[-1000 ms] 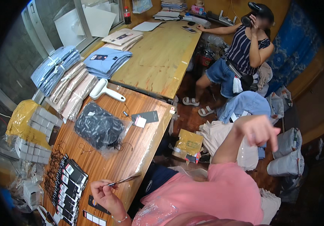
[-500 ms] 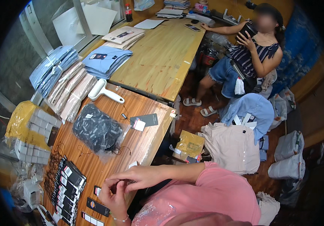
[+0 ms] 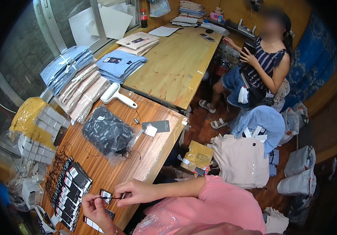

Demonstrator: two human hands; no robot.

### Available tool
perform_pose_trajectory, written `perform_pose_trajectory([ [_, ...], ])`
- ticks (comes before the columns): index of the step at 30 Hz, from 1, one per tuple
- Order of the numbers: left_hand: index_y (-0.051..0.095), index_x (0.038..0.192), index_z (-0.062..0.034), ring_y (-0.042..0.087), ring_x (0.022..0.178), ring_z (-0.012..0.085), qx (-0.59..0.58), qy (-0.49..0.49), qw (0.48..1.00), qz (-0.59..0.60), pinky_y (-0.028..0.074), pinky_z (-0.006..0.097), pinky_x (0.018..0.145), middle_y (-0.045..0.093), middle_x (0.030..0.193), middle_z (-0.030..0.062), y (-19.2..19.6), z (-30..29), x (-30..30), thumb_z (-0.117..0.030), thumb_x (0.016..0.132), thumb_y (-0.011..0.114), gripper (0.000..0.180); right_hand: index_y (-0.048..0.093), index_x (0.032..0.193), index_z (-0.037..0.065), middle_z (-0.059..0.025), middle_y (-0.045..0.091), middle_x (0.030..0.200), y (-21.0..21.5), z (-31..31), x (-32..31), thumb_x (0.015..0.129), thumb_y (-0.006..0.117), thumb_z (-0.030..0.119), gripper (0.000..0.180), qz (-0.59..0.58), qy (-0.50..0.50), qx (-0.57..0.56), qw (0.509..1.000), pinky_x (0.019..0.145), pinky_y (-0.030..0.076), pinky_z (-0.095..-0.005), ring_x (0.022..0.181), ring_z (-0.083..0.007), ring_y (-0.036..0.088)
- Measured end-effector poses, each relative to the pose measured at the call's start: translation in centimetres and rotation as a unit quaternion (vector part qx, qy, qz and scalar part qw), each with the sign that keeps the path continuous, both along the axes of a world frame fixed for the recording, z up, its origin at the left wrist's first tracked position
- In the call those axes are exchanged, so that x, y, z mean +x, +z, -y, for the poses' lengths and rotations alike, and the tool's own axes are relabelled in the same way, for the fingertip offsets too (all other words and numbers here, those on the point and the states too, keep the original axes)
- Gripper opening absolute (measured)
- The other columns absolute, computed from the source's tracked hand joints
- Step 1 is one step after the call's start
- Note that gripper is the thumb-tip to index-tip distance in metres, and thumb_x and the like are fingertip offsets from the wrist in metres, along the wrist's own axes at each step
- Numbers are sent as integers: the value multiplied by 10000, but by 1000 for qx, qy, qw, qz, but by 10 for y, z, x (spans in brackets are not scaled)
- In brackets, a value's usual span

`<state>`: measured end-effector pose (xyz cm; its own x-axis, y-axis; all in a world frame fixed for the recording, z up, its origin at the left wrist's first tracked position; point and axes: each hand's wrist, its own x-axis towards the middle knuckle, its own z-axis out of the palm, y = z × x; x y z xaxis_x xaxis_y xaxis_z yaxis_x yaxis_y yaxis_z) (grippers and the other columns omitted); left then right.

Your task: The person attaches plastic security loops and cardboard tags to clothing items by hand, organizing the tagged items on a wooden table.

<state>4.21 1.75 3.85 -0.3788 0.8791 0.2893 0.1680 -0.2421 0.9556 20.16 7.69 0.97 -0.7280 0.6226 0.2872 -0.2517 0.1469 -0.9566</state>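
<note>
Above the wooden table's near edge, my left hand [image 3: 95,210] pinches one end of a thin black cord [image 3: 113,198]. My right hand [image 3: 135,192] grips its other end, the fingers curled together, and the cord runs fairly straight between the two. A black-and-white hang tag [image 3: 105,195] shows just beyond the cord, seemingly on the tabletop. Below my hands lie another dark tag [image 3: 110,214] and a white label card [image 3: 92,224], both partly covered by my left hand. To the left, overlapping rows of black hang tags [image 3: 74,188] lie with black strings [image 3: 57,172] trailing from them.
On the table are a plastic bag of black strings [image 3: 108,131], a white lint roller [image 3: 117,96], a grey tag [image 3: 158,126] and folded shirts [image 3: 123,64]. White boxes [image 3: 39,145] stand left. A person [image 3: 260,66] sits far right, near piled garments [image 3: 241,160].
My hands have moved apart, drawing the cord out between them; the left hand went left and down. The seated person's arm has pulled back from the table. The view has shifted slightly.
</note>
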Motion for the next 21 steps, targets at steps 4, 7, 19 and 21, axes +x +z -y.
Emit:
perform_pose_trajectory([
  [4, 460, 815, -44, 406, 563, 54, 37, 26, 998, 34, 300, 162, 469, 431, 677, 3, 1, 4, -8, -234, 828, 607, 240, 581, 892, -13, -51, 582, 794, -4, -2, -14, 769, 664, 142, 215, -36, -40, -18, 998, 628, 458, -236, 727, -102, 567],
  [7, 457, 802, -49, 408, 576, 50, 33, 64, 997, 24, 307, 156, 473, 428, 695, 1, -3, 24, -29, -214, 828, 600, 220, 591, 841, -6, -57, 593, 820, 3, 5, -30, 771, 656, 125, 162, -68, -77, -8, 995, 641, 466, -252, 728, -118, 580],
  [19, 503, 759, -82, 340, 450, 14, -80, -26, 993, -86, 247, 172, 399, 454, 559, -45, 56, -15, -141, -253, 844, 570, 202, 615, 937, 27, -20, 599, 762, 29, -43, -128, 813, 588, 93, 143, 13, 57, -65, 996, 625, 423, -201, 728, -66, 543],
  [21, 547, 736, -83, 372, 439, 5, -88, -23, 989, -121, 265, 156, 393, 497, 570, -44, 54, -21, -171, -314, 818, 606, 252, 611, 976, 31, -14, 603, 772, 21, -52, -155, 825, 583, 112, 174, 12, 80, -57, 995, 616, 411, -181, 710, -62, 541],
])
